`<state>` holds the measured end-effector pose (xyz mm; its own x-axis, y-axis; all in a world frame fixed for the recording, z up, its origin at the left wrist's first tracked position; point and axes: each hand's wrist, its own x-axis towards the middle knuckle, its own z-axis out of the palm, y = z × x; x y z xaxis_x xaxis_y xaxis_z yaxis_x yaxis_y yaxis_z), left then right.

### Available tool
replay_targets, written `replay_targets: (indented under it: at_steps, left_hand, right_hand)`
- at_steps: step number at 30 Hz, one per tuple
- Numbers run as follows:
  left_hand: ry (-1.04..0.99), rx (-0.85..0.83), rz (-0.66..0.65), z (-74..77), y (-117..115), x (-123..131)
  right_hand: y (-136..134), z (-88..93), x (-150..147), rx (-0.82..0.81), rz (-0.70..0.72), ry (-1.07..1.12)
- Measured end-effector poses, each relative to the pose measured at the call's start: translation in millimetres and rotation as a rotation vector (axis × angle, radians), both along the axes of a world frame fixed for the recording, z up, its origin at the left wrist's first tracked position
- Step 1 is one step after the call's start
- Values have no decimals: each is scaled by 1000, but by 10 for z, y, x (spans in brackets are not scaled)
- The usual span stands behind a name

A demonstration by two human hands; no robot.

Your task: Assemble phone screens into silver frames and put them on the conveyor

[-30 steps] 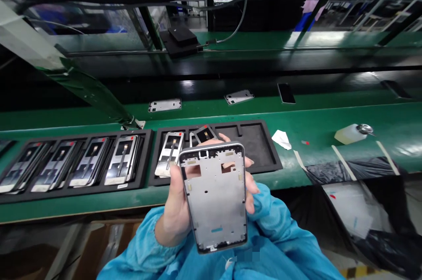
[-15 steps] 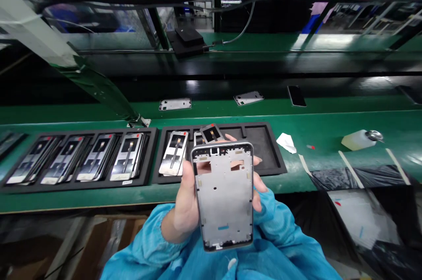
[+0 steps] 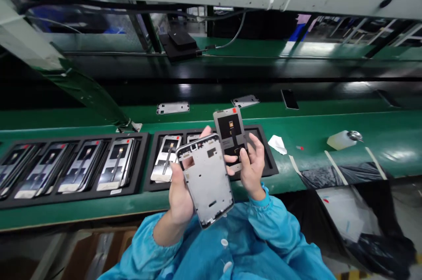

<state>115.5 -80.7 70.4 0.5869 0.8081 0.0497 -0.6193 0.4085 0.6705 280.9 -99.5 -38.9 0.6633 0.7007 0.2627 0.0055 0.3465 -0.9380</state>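
Observation:
My left hand point(image 3: 180, 194) grips a grey phone frame point(image 3: 211, 179) by its edge, thumb on the near left side and fingers behind. The frame is tilted, with small cutouts near its upper end. Just to the right, my right hand point(image 3: 253, 168) is closed on the lower part of a phone display panel point(image 3: 230, 127). A flex cable and a red tab show on the panel's back. Its lower end is partly covered by my fingers. Behind the frame, more display panels point(image 3: 166, 157) lie in a black foam tray point(image 3: 272, 163).
To the left, another foam tray point(image 3: 142, 157) holds stacked display panels. Two phone frames point(image 3: 173, 107) and a dark phone point(image 3: 290, 99) lie farther back. White paper point(image 3: 277, 144) and a pump bottle point(image 3: 343, 140) are on the right. A green post point(image 3: 95, 100) rises at left.
My right hand has come out from behind the frame and shows the display panel beside it. The frame has moved left and tilted. The camera view has shifted slightly.

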Motion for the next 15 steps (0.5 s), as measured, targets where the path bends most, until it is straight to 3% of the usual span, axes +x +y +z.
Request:
replay_targets:
  at_steps: [3,8,10,15]
  left_hand:
    - [34,-56,-50,-159,81,-20]
    - [173,-96,-168,-266,133,21]
    - [157,-12,-178,-289,119,53]
    - [134,258,-203,-433,70,75]
  right_hand:
    - [-123,59,-46,89,-2,-21]
    - [-194,52,-106,119,215,154]
    - [-215,163,-38,156,268,138]
    - [-292,654,172,137,286,-69]
